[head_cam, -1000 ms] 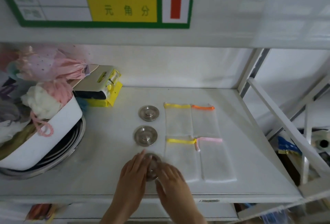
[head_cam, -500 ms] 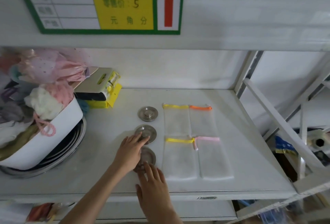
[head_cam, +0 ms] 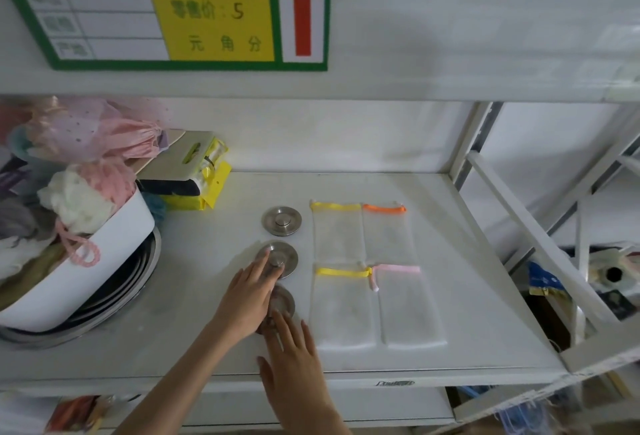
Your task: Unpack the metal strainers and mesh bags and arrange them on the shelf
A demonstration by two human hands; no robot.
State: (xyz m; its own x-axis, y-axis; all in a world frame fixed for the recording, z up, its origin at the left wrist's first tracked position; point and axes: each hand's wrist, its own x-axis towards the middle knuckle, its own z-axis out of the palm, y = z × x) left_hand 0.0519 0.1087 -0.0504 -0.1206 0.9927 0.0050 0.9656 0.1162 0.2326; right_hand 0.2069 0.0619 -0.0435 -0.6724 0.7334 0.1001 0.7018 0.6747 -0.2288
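Three round metal strainers lie in a column on the white shelf (head_cam: 467,296): the far strainer (head_cam: 281,220), the middle strainer (head_cam: 282,258) and the near strainer (head_cam: 284,303). My left hand (head_cam: 247,296) lies flat with its fingertips on the middle strainer and its palm over part of the near one. Fingers apart, my right hand (head_cam: 294,362) touches the near strainer's front edge. To the right lie several white mesh bags in a grid: yellow-ribbon (head_cam: 336,233), orange-ribbon (head_cam: 388,233), another yellow-ribbon (head_cam: 343,310) and pink-ribbon (head_cam: 408,310).
A white tub (head_cam: 104,254) full of pink and white puffs sits on stacked metal basins at the left. Yellow packages (head_cam: 194,178) lie behind it. A price sign (head_cam: 207,18) hangs on the shelf edge above. White frame bars (head_cam: 540,247) stand at the right.
My left hand slid forward from the near strainer to the middle one. My right hand drew back toward the shelf's front edge. The camera tilted up a little.
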